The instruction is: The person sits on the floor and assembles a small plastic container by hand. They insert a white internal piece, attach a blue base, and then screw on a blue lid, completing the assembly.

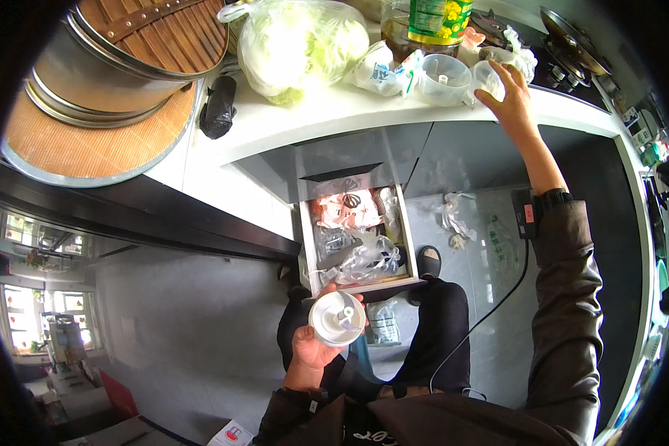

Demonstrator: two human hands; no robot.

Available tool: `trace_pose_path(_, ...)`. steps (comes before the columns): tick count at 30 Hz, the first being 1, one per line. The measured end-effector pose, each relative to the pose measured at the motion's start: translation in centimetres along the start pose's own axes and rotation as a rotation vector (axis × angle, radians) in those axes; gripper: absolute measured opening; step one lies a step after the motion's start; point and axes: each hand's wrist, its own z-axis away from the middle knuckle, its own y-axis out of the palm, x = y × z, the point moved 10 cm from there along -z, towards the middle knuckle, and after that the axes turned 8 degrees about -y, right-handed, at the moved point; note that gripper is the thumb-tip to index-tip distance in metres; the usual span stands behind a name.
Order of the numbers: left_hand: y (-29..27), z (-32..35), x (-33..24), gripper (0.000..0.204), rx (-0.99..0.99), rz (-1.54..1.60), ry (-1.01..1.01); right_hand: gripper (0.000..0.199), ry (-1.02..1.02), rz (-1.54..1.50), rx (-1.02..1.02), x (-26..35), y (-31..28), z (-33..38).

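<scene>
My left hand (pixel 308 351) is closed round a white round food-chopper part (pixel 328 321) with a metal blade on a central post, held above my lap. My right hand (pixel 514 102) reaches out to the counter, thumb and fingers apart around a small clear plastic cup (pixel 485 80). Whether the fingertips touch the cup I cannot tell. Left of it stands a wider clear chopper bowl (pixel 443 79) with a short post in its middle. A white plastic bag (pixel 380 70) lies beside that bowl.
A bag of cabbage (pixel 299 48), a black roll of bags (pixel 218 108) and a large steamer pot (pixel 104 70) stand on the counter (pixel 275 126). Below, an open drawer (pixel 305 241) holds plastic bags. A black cable (pixel 490 316) hangs by my right arm.
</scene>
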Motion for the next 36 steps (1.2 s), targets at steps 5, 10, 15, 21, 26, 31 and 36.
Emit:
trace_pose_path(5, -0.2, 0.0, 0.2, 0.098, 0.001, 0.031, -0.007, 0.067, 0.013, -0.054, -0.136, -0.8, 0.6, -0.5)
trace_pose_path(10, 0.1, 0.3, 0.7, 0.097, 0.039, 0.071, -0.012, 0.069, 0.139, -0.218, -0.129, -1.7, 1.5, 0.4)
trace_pose_path(15, 0.1, 1.0, 1.3, 0.097, 0.04, 0.092, -0.026, 0.075, 0.161, -0.276, -0.163, -1.6, 1.0, 2.2)
trace_pose_path(21, 1.3, 0.7, 1.5, 0.098, 0.039, 0.101, -0.031, 0.071, 0.181, -0.285, -0.181, 2.2, -1.5, 3.9)
trace_pose_path(26, 1.4, -0.6, 1.3, 0.098, -0.066, 0.178, -0.009, 0.028, 0.027, -0.953, 0.37, 19.9, -1.1, 12.3)
trace_pose_path(31, 3.4, -1.4, 0.6, 0.1, -0.012, 0.075, 0.035, 0.021, -0.309, -1.024, 0.548, 32.2, -4.4, 16.5)
trace_pose_path(36, 4.2, -0.8, 0.7, 0.1, -0.033, 0.016, 0.039, 0.027, -0.395, -0.905, 0.55, 34.1, -4.9, 16.8)
